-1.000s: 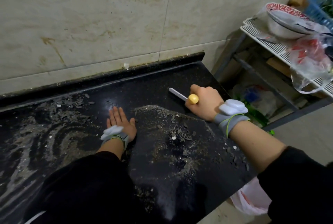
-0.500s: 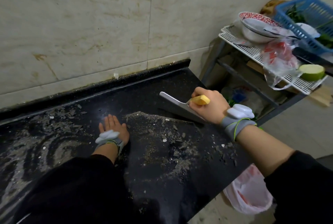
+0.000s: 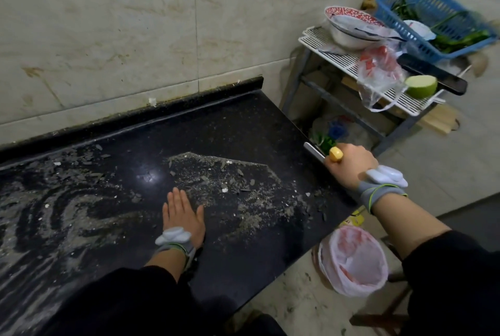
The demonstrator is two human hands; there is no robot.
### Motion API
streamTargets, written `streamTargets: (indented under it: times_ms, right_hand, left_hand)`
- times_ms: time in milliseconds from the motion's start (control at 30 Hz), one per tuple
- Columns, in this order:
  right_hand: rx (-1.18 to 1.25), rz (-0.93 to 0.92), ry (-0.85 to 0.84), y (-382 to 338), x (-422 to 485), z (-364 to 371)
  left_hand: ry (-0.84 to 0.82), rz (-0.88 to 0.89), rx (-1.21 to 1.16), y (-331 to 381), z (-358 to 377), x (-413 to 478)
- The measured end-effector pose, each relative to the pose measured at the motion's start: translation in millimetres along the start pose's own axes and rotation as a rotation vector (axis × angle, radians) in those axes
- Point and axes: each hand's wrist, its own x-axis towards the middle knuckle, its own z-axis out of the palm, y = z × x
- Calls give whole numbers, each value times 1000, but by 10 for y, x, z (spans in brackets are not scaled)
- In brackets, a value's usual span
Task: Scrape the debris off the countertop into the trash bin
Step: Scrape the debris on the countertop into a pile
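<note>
Bracing on a dirty black tabletop (image 3: 230, 124), blade in hand.

Presses the left hand (image 3: 182, 214) flat on the tabletop, fingers straight and together, at the near-left rim of the debris (image 3: 230, 181). Grips a yellow-handled blade (image 3: 313, 151) in the right hand (image 3: 349, 165), fist curled round the handle, at the tabletop's right edge, with the metal seen edge-on and pointing toward the wall. Finds grey flakes and dust spread in a patch between the two hands, with more smeared in swirls far left. Shows the trash bin (image 3: 354, 260), lined with a pink bag, on the floor below the tabletop's right corner, under the right forearm. Beyond, a wire rack (image 3: 349, 65) carrying a bowl (image 3: 349, 31), a blue basket (image 3: 433, 5) and a cut green fruit (image 3: 421, 86).
</note>
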Motion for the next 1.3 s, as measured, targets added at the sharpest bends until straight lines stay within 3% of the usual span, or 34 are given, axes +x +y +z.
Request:
streamTargets:
  times_ms: [167, 433, 533, 667, 900, 1133, 1300]
  right_hand:
    - [-22, 60, -25, 148, -79, 101]
    - [30, -101, -70, -430, -233, 35]
    - [89, -79, -49, -484, -232, -111]
    - [-40, -35, 44, -317, -146, -174]
    - [-146, -37, -40, -279, -294, 22]
    - [-50, -161, -73, -839, -485, 91]
    - [72, -88, -16, -822, -405, -51]
  left_hand:
    - [-14, -14, 25, 24, 11, -1]
    - [21, -33, -1, 25, 79, 21]
    - [3, -34, 25, 22, 66, 18]
    - [-4, -42, 52, 40, 44, 5]
    - [-31, -53, 107, 58, 22, 5]
    - [-5, -42, 67, 42, 53, 27]
    - [0, -41, 86, 44, 53, 18]
